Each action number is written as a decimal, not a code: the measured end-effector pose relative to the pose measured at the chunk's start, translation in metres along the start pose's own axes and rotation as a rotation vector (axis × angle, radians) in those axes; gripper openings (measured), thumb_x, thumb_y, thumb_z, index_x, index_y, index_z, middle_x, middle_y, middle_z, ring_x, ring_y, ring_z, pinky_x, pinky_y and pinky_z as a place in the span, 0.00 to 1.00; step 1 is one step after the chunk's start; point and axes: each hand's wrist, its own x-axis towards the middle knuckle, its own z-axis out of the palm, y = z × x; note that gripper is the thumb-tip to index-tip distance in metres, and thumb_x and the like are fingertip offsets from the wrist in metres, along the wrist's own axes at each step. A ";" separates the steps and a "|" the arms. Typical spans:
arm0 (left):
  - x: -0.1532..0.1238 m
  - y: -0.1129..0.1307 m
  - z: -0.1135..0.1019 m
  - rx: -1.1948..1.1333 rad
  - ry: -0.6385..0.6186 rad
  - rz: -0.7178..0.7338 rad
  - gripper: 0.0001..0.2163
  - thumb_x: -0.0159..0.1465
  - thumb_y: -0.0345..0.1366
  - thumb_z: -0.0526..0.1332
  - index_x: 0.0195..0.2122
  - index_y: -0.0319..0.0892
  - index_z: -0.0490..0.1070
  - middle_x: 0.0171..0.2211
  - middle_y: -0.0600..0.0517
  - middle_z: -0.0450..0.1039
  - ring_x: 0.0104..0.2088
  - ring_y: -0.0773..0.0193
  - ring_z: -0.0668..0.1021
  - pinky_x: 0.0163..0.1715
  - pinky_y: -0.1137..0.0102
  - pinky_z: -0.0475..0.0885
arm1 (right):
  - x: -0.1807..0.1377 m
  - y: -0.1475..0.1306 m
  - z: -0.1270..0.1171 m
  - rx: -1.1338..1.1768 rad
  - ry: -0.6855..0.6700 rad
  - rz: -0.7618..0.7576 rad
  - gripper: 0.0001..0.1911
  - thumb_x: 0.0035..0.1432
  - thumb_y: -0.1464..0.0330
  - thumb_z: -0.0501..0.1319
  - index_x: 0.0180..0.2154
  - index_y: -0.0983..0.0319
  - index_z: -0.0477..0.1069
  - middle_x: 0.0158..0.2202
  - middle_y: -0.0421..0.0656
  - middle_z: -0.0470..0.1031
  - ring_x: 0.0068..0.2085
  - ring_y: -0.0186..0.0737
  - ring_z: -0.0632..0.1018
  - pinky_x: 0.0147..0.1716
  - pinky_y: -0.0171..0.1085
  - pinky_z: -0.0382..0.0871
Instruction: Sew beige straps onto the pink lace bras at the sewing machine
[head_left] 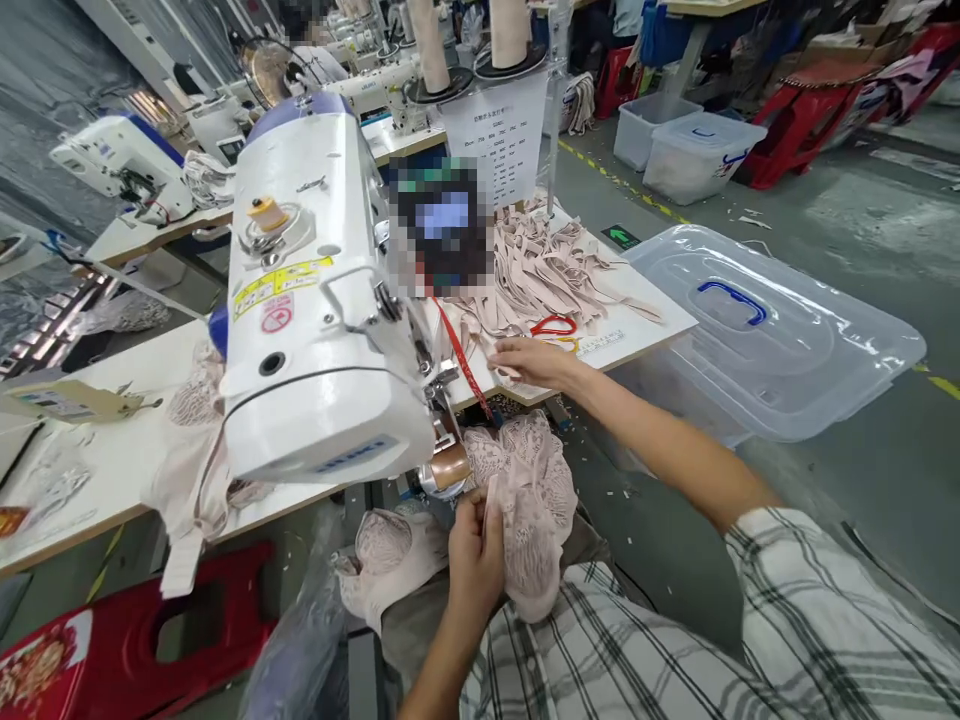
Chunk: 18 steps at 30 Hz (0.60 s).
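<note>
My left hand [477,550] pinches the edge of a beige lace bra [534,540], which hangs over my lap just below the sewing machine's [322,400] copper-coloured arm end. At the table's front edge, my right hand [536,362] has its fingers closed on what looks like a beige fabric strap [513,373]; part of it is hidden by the fingers. Behind that hand lies a pile of beige straps [551,260]. Red-handled scissors [553,325] rest beside the pile. Another lace bra piece [397,555] drapes to the left of my left hand.
A red ribbon [459,350] hangs by the machine head. More lace pieces [199,450] lie on the table at left, above a red stool [187,620]. To the right stands a clear bin with a lid [810,340]. Thread cones [510,35] rise behind a paper sheet [499,130].
</note>
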 end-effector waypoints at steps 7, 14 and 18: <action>0.010 0.026 -0.028 0.327 0.011 0.561 0.13 0.70 0.31 0.51 0.48 0.40 0.74 0.35 0.47 0.82 0.31 0.64 0.81 0.31 0.74 0.73 | -0.099 -0.016 0.039 1.168 -0.141 -0.030 0.24 0.42 0.50 0.73 0.32 0.61 0.72 0.21 0.33 0.66 0.20 0.25 0.67 0.19 0.26 0.61; 0.025 0.023 -0.064 0.621 0.125 0.234 0.17 0.70 0.37 0.52 0.55 0.43 0.74 0.44 0.47 0.82 0.37 0.60 0.84 0.31 0.73 0.73 | -0.079 -0.024 0.059 0.824 -0.196 -0.022 0.18 0.55 0.56 0.66 0.38 0.65 0.76 0.23 0.38 0.73 0.25 0.29 0.73 0.25 0.29 0.67; 0.030 0.010 -0.074 0.389 0.004 0.105 0.17 0.70 0.39 0.53 0.56 0.44 0.74 0.51 0.48 0.79 0.44 0.59 0.82 0.38 0.73 0.76 | -0.050 -0.028 0.065 0.696 -0.200 -0.065 0.15 0.53 0.58 0.65 0.34 0.63 0.72 0.22 0.36 0.71 0.24 0.31 0.73 0.24 0.31 0.67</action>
